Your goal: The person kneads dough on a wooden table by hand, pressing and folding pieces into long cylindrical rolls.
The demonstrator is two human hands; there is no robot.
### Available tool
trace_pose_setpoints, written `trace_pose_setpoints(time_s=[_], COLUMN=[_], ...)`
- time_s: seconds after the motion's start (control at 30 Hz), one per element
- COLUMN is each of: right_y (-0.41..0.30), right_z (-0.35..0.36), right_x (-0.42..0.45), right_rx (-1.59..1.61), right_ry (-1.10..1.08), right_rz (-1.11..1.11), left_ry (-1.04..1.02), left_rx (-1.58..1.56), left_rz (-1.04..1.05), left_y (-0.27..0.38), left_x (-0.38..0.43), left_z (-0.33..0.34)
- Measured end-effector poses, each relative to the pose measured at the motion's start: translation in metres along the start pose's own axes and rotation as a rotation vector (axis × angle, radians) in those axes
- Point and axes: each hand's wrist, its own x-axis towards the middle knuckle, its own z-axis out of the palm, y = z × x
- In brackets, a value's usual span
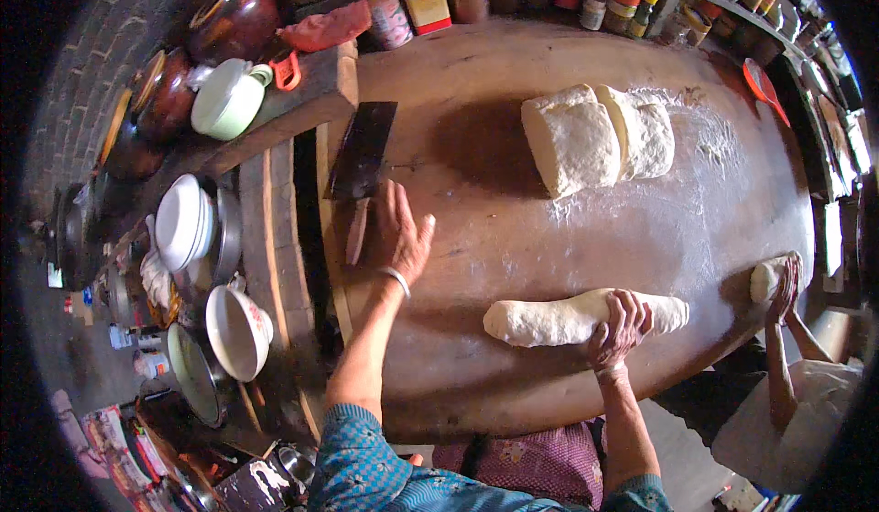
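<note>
My left hand [406, 237] reaches over the left side of the wooden work board [467, 251], fingers apart and holding nothing. Just left of it lies a cleaver with a wide dark blade [364, 148] and a pale handle [357, 232]; a small gap shows between hand and handle. A long log of dough [542, 323] lies across the near part of the board. On its right half rests my right hand [620, 326], fingers curled over the top. Farther back sit two thick blocks of dough [573, 141] [645, 134], side by side with a narrow split between them.
At the far right, another person's hands [786, 292] press a dough piece [763, 278]. A red-rimmed scoop [762, 86] lies at the back right. Jars and tins [426, 7] line the back shelf. Bowls [237, 333] and a pale green lidded pot [230, 100] stand left.
</note>
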Motion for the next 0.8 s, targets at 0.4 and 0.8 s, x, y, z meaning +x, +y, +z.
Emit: trace_pose_setpoints(time_s=[0.4, 0.8], right_y=[0.039, 0.070], right_z=[0.018, 0.036], right_x=[0.111, 0.162], right_rx=[0.082, 0.119], right_ry=[-0.182, -0.282], right_rz=[0.026, 0.227], left_ry=[-0.338, -0.330], left_rx=[-1.013, -0.478], left_rz=[0.152, 0.314], left_y=[0.121, 0.266], left_x=[0.002, 0.013], left_z=[0.014, 0.064])
